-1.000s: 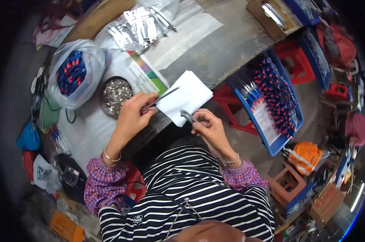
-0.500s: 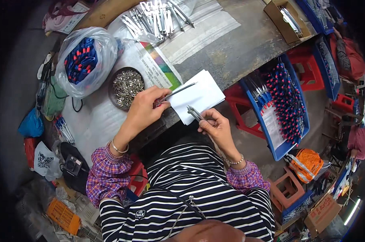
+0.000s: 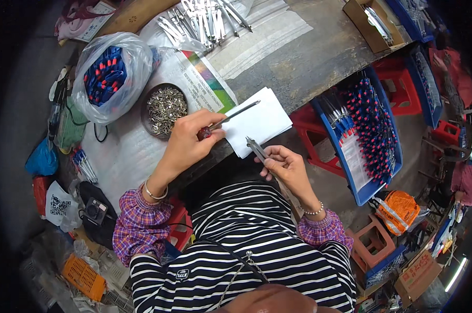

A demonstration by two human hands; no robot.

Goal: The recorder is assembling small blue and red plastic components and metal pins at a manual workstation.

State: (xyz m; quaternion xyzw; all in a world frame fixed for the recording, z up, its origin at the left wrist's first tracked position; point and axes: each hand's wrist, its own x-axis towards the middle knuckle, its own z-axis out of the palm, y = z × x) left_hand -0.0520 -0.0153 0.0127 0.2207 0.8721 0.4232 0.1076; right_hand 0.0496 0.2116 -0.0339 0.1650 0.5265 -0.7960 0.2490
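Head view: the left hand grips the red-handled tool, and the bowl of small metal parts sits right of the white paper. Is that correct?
One slip: the head view shows the bowl of small metal parts left of the white paper, not right. The left hand does grip the red-handled tool.

**Print spotted around this bench**

So, the printed sheet on the table has lines of small black lettering beside its multicoloured strip. There's a little dark badge with pale capitals on the striped top. Off left, a white bag shows a black square code. Lower right, a brown carton carries big red characters, kinda blurry.
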